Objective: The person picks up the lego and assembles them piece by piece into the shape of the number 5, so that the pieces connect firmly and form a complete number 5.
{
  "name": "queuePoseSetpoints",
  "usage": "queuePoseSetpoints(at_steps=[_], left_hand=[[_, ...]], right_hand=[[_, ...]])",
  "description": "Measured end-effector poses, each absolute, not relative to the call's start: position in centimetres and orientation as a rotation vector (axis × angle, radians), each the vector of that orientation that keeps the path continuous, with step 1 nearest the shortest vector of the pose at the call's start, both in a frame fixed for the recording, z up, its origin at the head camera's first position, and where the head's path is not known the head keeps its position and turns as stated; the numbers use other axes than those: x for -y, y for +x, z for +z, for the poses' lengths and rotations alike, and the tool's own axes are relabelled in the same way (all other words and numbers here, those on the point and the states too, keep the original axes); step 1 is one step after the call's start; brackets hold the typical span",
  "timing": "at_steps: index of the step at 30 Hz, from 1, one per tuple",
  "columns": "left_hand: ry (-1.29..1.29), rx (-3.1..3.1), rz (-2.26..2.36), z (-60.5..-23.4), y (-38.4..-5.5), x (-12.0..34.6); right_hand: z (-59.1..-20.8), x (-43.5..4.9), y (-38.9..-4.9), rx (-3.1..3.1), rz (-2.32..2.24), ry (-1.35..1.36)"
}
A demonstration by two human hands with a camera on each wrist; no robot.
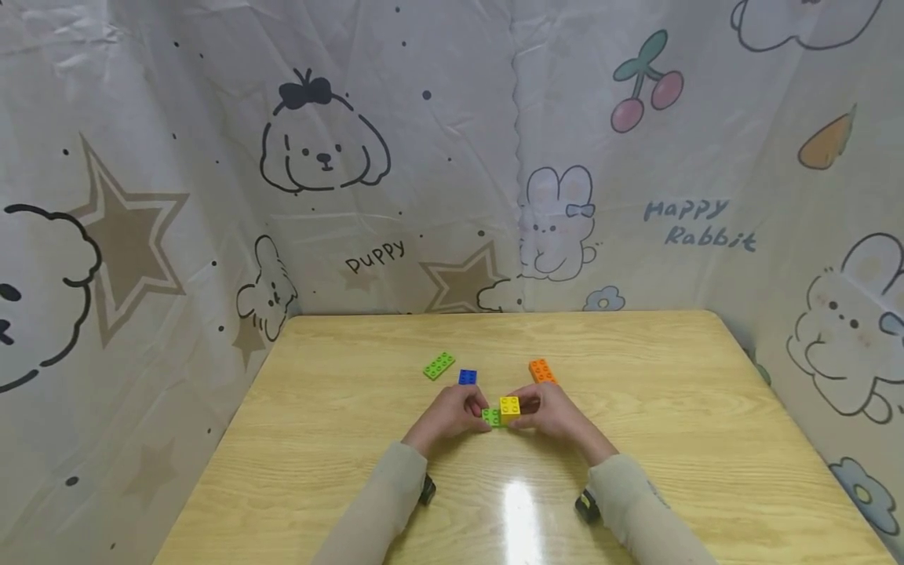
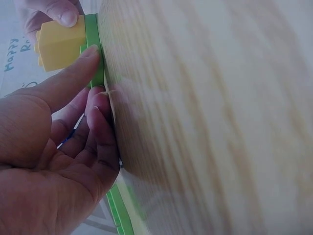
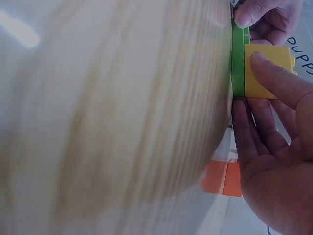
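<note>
A yellow building brick (image 1: 509, 409) with studs on top sits on the right end of a flat green brick (image 1: 490, 417) on the table. My right hand (image 1: 556, 412) holds the yellow brick, its thumb against the near side, as the right wrist view shows. On the green brick's left end, my left hand (image 1: 450, 411) pinches with thumb and fingers. In both wrist views the green brick (image 3: 237, 66) lies along the tabletop and the yellow brick (image 3: 266, 83) meets its studded face. Part of the right fingers is hidden behind the yellow brick.
Beyond my left hand lie a blue brick (image 1: 468, 377) and another flat green brick (image 1: 439, 366). An orange brick (image 1: 542, 370) lies just past my right hand. Printed cloth (image 1: 452, 157) hangs behind and beside the wooden table (image 1: 318, 471).
</note>
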State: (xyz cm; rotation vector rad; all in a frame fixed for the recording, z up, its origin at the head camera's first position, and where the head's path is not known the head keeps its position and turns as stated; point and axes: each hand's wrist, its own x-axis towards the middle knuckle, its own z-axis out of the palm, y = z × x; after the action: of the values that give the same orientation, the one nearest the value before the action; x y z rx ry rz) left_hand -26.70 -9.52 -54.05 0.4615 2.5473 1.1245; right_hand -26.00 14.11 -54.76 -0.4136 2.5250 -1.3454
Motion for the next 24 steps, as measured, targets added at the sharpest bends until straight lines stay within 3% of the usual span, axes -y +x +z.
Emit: queuePoseSetpoints(at_steps=[24], left_hand=[[0.428,-2.566,1.101,-54.04,-26.68,9.23]], right_hand=[[-54.75,-14.37,-26.09,-2.519,-1.361,-0.444]])
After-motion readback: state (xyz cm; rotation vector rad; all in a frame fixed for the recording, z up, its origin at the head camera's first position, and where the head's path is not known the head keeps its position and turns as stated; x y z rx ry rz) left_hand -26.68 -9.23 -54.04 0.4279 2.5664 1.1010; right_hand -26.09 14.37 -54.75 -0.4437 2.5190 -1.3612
